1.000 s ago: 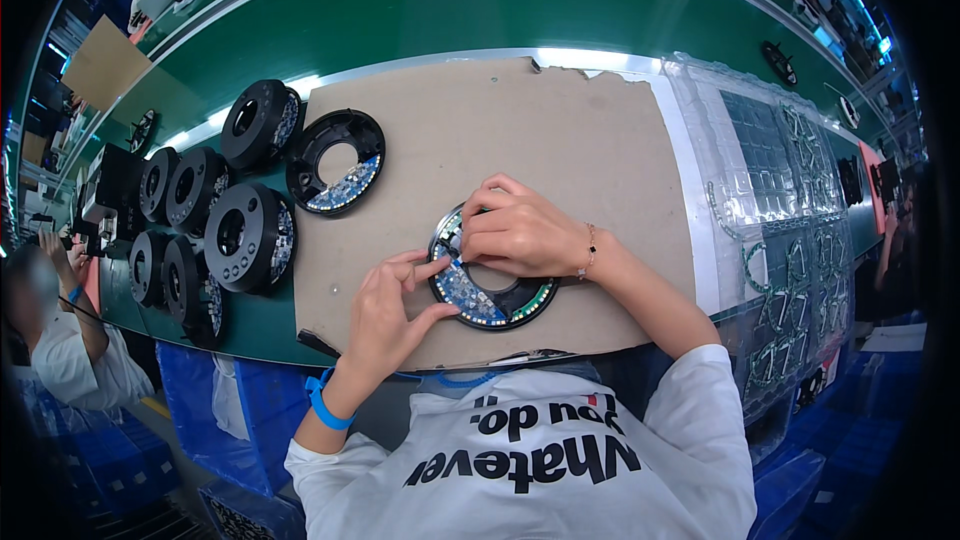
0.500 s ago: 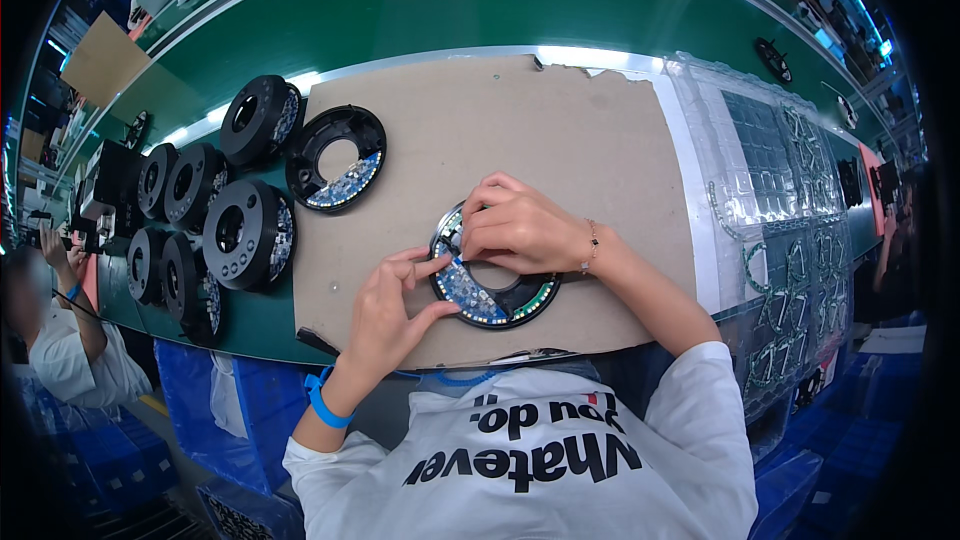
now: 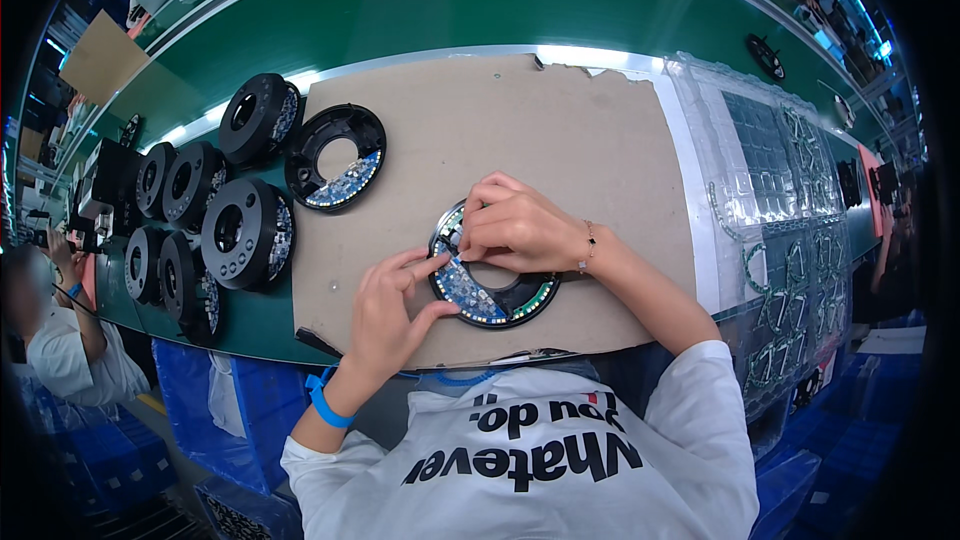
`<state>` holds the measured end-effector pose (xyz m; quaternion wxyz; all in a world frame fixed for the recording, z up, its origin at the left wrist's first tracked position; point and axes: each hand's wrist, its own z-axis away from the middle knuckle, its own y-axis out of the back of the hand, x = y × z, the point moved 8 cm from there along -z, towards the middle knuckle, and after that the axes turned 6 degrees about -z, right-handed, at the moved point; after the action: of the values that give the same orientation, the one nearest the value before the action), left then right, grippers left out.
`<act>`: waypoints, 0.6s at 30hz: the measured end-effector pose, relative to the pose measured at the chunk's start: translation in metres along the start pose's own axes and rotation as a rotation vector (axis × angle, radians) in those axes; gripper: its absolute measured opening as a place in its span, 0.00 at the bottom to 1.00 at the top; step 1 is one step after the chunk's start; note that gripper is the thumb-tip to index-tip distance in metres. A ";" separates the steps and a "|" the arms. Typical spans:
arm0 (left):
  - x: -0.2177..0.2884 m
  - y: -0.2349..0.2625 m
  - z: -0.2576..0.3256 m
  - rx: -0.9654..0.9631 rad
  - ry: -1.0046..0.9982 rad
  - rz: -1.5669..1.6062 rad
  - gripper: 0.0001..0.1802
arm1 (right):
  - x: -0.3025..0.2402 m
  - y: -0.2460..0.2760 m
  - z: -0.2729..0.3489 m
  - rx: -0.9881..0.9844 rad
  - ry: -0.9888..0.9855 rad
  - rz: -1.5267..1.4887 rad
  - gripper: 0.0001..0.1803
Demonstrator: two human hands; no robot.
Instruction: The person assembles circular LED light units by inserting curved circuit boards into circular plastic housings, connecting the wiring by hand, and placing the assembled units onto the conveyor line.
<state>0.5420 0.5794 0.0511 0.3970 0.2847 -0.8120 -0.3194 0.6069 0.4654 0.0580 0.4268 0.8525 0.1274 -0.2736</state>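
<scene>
Both hands meet over one black ring-shaped housing (image 3: pixel 522 302), which lies flat directly between them, its round outline giving no long axis. The left hand (image 3: pixel 388 306) comes to it from the left, thumb and forefinger spread well apart: the thumb touches the lower left edge, while the forefinger reaches to the upper part, near the other hand's fingertips, without closing around the ring. The right hand (image 3: pixel 522 232) lies over the ring's upper part, fingers bunched toward the thumb as in a pinch; whether a small piece sits between those fingertips cannot be told, since the hand covers it. Of the two, the right hand is nearer the central hole, and the left is nearer the blue circuit board (image 3: pixel 466 296) filling the housing's left and lower left portion. A green strip with pale squares (image 3: pixel 546 292) curves along the rim below the right hand. Beneath everything is a cardboard sheet (image 3: pixel 440 140). Ahead and left of the left hand, a second open ring housing (image 3: pixel 300 162) leans at the sheet's edge, with thick black ring units (image 3: pixel 232 232) clustered beyond it. Well to the right hand's right lie clear plastic trays (image 3: pixel 755 120); farther ahead stretches the green bench (image 3: pixel 430 10).
</scene>
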 end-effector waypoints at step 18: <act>0.027 -0.014 -0.003 -0.217 -0.283 -0.072 0.19 | 0.000 0.001 0.002 0.029 0.021 -0.015 0.06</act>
<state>0.5330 0.5504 0.0545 0.2956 0.2213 -0.8097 -0.4561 0.6065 0.4636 0.0574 0.4111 0.8605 0.1343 -0.2693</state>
